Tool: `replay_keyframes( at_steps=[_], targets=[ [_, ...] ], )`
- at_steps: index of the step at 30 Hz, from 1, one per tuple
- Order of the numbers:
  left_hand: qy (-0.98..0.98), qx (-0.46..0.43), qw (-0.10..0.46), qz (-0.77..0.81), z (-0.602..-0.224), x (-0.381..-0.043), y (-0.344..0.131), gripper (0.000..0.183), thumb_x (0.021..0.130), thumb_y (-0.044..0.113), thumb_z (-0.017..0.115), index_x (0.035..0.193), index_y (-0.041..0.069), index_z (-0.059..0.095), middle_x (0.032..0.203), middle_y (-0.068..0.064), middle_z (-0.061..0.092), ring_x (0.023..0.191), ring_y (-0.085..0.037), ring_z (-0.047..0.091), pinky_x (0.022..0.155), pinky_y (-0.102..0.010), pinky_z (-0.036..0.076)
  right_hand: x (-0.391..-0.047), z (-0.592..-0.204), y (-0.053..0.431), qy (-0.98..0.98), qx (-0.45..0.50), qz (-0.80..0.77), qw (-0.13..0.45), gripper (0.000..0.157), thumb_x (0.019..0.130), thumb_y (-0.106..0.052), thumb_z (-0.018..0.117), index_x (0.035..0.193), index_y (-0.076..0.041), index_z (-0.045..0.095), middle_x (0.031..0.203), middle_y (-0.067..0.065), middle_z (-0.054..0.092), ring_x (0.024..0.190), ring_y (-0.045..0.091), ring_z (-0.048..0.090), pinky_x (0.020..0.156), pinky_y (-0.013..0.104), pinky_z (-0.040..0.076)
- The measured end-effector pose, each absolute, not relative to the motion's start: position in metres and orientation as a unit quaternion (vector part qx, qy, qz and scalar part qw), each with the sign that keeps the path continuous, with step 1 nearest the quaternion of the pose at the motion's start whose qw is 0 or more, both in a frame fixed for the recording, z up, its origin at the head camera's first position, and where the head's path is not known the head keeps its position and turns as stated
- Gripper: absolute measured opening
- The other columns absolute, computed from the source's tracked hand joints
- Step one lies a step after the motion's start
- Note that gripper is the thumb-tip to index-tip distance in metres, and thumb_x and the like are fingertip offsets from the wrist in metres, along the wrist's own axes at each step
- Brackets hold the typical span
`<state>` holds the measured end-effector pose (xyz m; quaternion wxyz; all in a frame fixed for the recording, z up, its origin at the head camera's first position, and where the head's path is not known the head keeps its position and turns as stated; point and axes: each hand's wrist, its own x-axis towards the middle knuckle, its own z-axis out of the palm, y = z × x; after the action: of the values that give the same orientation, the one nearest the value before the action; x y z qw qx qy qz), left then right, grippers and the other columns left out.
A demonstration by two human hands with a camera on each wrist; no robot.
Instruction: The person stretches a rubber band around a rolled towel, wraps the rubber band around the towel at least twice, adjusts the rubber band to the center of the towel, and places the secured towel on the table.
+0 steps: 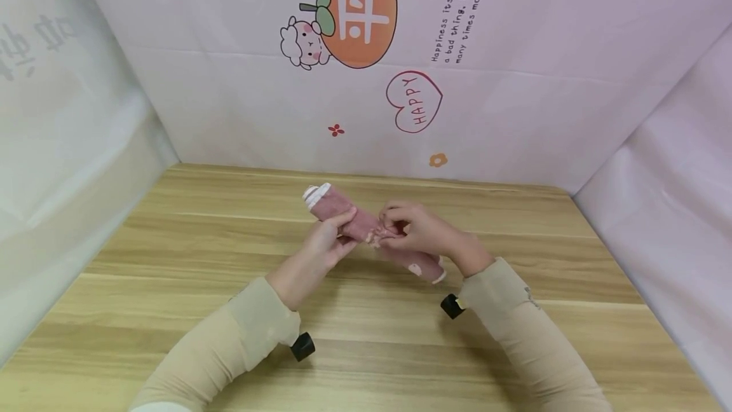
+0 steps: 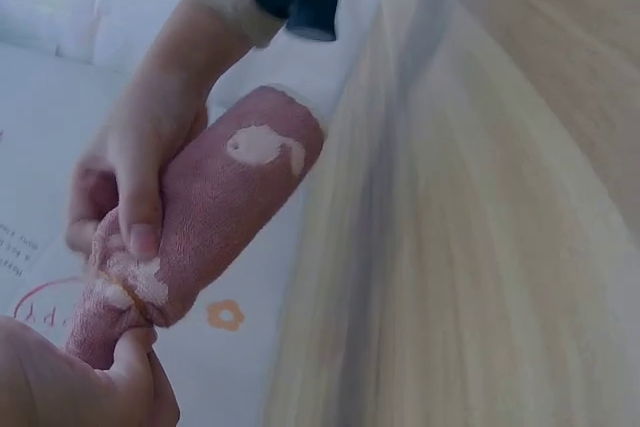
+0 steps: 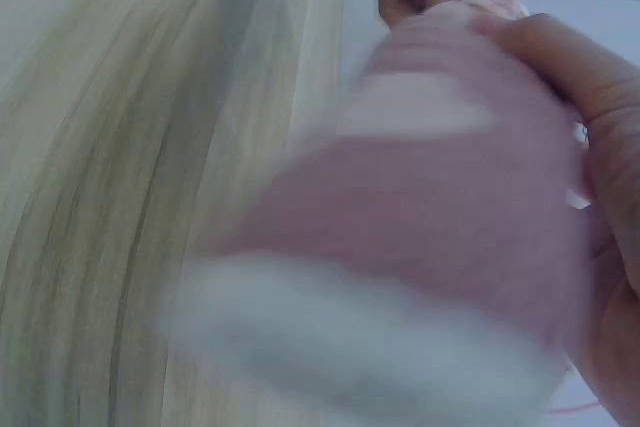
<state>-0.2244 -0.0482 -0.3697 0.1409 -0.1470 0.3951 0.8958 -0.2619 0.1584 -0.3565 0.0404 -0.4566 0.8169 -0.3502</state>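
A rolled pink towel (image 1: 359, 224) with white patches and white-edged ends is held slantwise above the table. Its middle is drawn into a narrow, creased waist, with a thin brownish band (image 2: 136, 305) across it in the left wrist view. My left hand (image 1: 326, 245) grips the roll left of the waist, thumb on top. At the waist, my right hand (image 1: 422, 229) pinches the cloth with curled fingers; I cannot tell whether it also holds the band. Blurred and close in the right wrist view is the towel's white end (image 3: 350, 337).
Below the hands lies a wood-grain table (image 1: 366, 348). Behind it hangs a white printed backdrop (image 1: 257, 113), with pale cloth (image 1: 686, 164) at the sides. A small black camera (image 1: 303, 346) sits on the left wrist, another black camera (image 1: 452, 306) on the right.
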Motion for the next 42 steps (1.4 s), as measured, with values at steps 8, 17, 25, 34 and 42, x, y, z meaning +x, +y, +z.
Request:
replay_keyframes(
  at_steps=[8, 17, 25, 34, 42],
  targets=[
    [0.382, -0.165, 0.153, 0.897, -0.369, -0.229, -0.053, 0.051, 0.105, 0.002, 0.055, 0.151, -0.003, 0.035, 0.152, -0.023, 0.045, 0.14, -0.035, 0.044, 0.115, -0.043, 0.039, -0.26, -0.353, 0.158, 0.837, -0.438, -0.326, 0.039, 0.029, 0.089, -0.006, 0.08, 0.114, -0.01, 0.066, 0.091, -0.002, 0.062, 0.079, 0.015, 0.058, 0.066, 0.032, 0.053],
    [0.361, -0.189, 0.154, 0.9, -0.371, -0.229, -0.054, 0.05, 0.107, 0.011, 0.055, 0.151, -0.002, 0.037, 0.152, -0.023, 0.044, 0.14, -0.035, 0.044, 0.115, -0.044, 0.038, -0.26, -0.355, 0.16, 0.829, -0.441, -0.341, 0.042, 0.026, 0.091, -0.003, 0.078, 0.114, -0.008, 0.066, 0.096, -0.001, 0.065, 0.083, 0.016, 0.061, 0.069, 0.032, 0.054],
    [0.34, -0.194, 0.144, 0.909, -0.371, -0.232, -0.058, 0.057, 0.105, 0.014, 0.057, 0.153, -0.003, 0.031, 0.154, -0.024, 0.04, 0.142, -0.037, 0.04, 0.114, -0.044, 0.038, -0.26, -0.356, 0.165, 0.851, -0.403, -0.33, 0.067, 0.043, 0.097, -0.011, 0.073, 0.136, -0.006, 0.057, 0.122, 0.016, 0.066, 0.099, 0.027, 0.068, 0.086, 0.042, 0.058],
    [0.331, -0.202, 0.134, 0.912, -0.371, -0.232, -0.062, 0.057, 0.105, 0.015, 0.058, 0.153, 0.0, 0.032, 0.153, -0.022, 0.04, 0.14, -0.034, 0.043, 0.112, -0.042, 0.041, -0.258, -0.357, 0.171, 0.859, -0.366, -0.335, 0.126, 0.067, 0.093, -0.018, 0.079, 0.15, -0.012, 0.044, 0.129, 0.015, 0.061, 0.106, 0.028, 0.065, 0.086, 0.041, 0.057],
    [0.311, -0.208, 0.127, 0.919, -0.371, -0.234, -0.065, 0.061, 0.104, 0.018, 0.058, 0.155, 0.004, 0.029, 0.154, -0.023, 0.038, 0.142, -0.04, 0.04, 0.116, -0.049, 0.035, -0.261, -0.358, 0.183, 0.86, -0.337, -0.346, 0.166, 0.066, 0.095, -0.022, 0.075, 0.151, -0.01, 0.043, 0.124, 0.013, 0.06, 0.105, 0.027, 0.061, 0.088, 0.043, 0.054]
  ],
)
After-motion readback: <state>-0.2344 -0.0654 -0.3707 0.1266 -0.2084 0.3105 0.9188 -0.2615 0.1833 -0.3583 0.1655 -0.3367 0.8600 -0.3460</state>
